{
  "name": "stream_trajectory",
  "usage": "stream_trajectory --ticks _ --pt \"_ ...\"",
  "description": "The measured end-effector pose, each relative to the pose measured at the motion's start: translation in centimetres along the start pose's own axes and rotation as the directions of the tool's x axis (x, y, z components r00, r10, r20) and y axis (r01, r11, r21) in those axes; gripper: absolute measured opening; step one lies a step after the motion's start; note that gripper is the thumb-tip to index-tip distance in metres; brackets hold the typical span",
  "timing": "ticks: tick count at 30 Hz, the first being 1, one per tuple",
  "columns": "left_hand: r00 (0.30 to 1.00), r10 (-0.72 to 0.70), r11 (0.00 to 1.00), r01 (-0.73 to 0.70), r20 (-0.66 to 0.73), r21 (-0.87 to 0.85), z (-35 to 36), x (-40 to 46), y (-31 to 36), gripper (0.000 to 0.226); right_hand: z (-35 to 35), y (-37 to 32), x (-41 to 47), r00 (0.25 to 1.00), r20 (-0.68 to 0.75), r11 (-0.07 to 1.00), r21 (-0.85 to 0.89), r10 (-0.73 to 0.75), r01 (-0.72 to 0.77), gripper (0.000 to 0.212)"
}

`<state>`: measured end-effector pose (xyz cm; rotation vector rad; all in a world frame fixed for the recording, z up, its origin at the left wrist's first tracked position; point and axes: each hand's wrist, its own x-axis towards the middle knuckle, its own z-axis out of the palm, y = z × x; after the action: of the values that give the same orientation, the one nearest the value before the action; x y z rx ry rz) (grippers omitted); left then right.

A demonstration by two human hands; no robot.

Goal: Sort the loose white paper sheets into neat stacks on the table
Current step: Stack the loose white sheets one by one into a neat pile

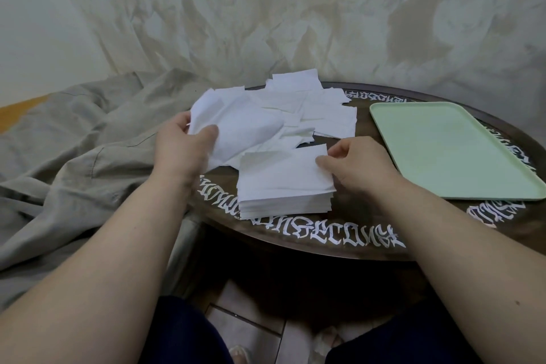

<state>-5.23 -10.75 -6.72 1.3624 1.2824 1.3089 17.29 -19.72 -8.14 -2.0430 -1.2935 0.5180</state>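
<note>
A neat stack of white paper sheets (283,186) sits near the front of the round dark table (339,233). Behind it lies a loose, untidy pile of white sheets (307,106). My left hand (183,145) pinches a sheet (245,130) at its left edge and holds it lifted over the left part of the pile. My right hand (357,165) grips the right edge of the top sheet of the stack between thumb and fingers.
A pale green tray (449,151) lies on the right side of the table. A grey cloth (74,151) is bunched up left of the table. A creased light curtain (295,15) hangs right behind. White lettering runs round the table's rim.
</note>
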Motion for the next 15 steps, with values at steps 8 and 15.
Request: stream_trajectory --ticks 8,15 --pt "0.945 -0.015 0.996 0.044 0.328 -0.083 1.4 -1.1 0.3 0.027 0.8 -2.1 0.1 0.993 -0.060 0.864 0.490 -0.101 0.118 0.030" --pt "0.953 -0.079 0.988 0.115 0.292 -0.107 1.6 -0.7 0.1 0.018 0.7 -1.8 -0.2 0.981 -0.033 0.849 0.495 -0.192 0.183 0.013"
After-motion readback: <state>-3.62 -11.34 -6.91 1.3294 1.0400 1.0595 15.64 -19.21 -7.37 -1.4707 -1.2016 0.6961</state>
